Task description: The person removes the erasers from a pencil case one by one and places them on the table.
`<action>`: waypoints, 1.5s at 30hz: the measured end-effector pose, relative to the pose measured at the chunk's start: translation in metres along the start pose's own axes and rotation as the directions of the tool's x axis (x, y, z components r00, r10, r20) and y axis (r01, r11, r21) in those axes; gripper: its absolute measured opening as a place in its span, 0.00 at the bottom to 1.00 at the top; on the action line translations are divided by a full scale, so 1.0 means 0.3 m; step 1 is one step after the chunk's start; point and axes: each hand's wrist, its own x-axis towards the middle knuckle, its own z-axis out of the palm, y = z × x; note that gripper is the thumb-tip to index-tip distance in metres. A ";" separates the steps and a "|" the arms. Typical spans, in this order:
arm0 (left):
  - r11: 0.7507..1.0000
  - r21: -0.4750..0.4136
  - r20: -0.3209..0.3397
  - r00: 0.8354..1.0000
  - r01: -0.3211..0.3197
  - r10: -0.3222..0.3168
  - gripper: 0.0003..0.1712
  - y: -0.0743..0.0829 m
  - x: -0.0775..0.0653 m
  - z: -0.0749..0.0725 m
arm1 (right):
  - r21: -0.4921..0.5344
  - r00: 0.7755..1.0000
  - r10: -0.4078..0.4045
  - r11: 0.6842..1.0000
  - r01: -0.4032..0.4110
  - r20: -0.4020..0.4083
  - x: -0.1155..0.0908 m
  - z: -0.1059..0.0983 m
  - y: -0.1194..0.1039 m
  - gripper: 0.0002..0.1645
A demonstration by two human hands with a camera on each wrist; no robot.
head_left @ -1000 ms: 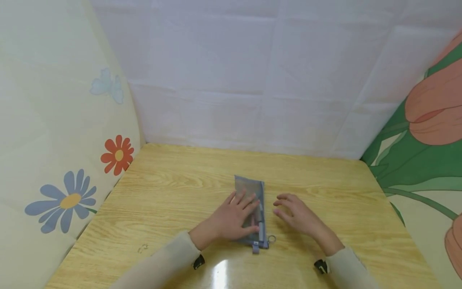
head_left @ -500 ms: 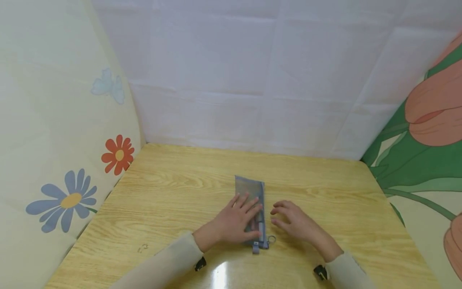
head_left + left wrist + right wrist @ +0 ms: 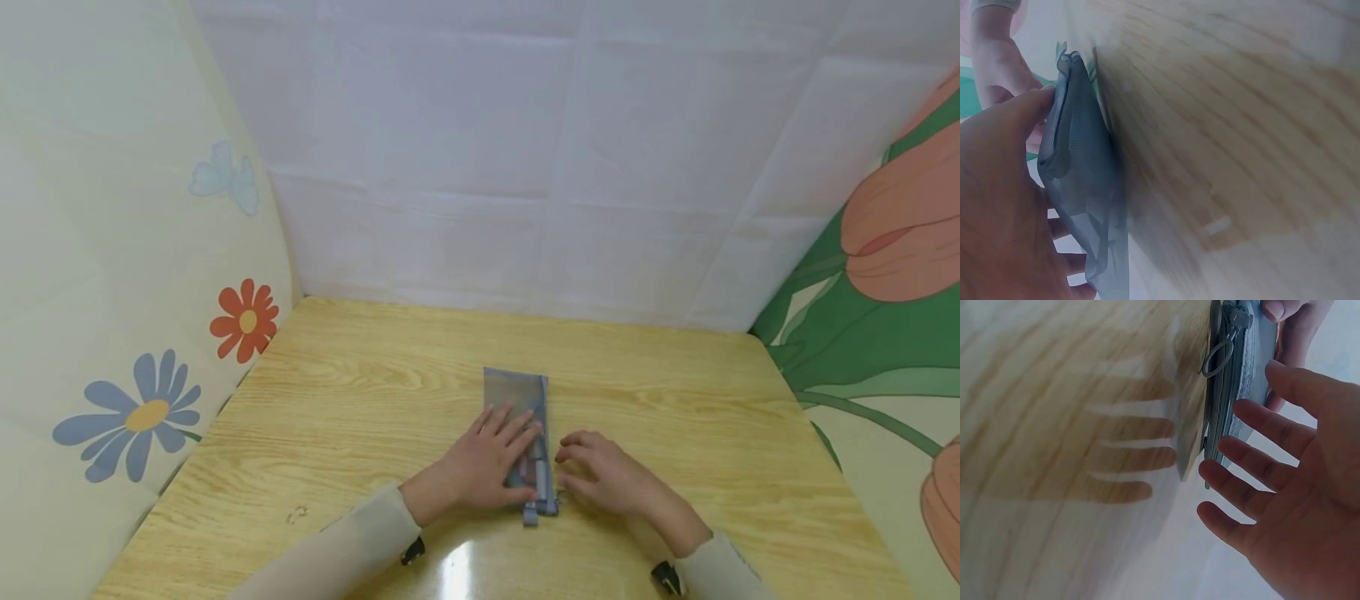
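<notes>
A blue-grey mesh zipper pouch (image 3: 516, 387) lies flat on the table, with pens or similar slim items faintly visible through the mesh. My left hand (image 3: 487, 462) rests on top of it, palm down with fingers spread. In the left wrist view the pouch (image 3: 1085, 144) shows from its side, under the fingers. Just right of the pouch, my right hand (image 3: 607, 475) hovers with fingers loosely bent, holding nothing. The right wrist view shows the zipper pull ring (image 3: 1219, 359) near my right fingertips, which look close to the zipper edge; whether they touch cannot be told.
The wood-grain table (image 3: 360, 392) carries the pouch. A white cloth (image 3: 450, 167) hangs behind it. Flower-printed cloths stand at the left (image 3: 112, 292) and right (image 3: 885, 350) sides. A small dark mark (image 3: 297, 515) shows on the tabletop at left.
My right hand has moved down and slightly left, nearer the pouch's zipper end. My left hand has slid slightly down on the pouch, which has shifted a little left.
</notes>
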 end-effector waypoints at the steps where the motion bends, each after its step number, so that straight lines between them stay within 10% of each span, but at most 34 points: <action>1: 1.000 -0.002 0.002 1.000 0.002 -0.002 0.56 0.000 -0.001 0.000 | 0.002 1.000 -0.001 1.000 0.001 0.006 -0.002 0.000 -0.002 0.18; 45: 0.996 -0.082 0.004 0.999 0.045 -0.044 0.58 0.009 -0.010 0.003 | -0.209 0.994 -0.100 0.972 0.107 0.044 -0.013 0.040 -0.069 0.03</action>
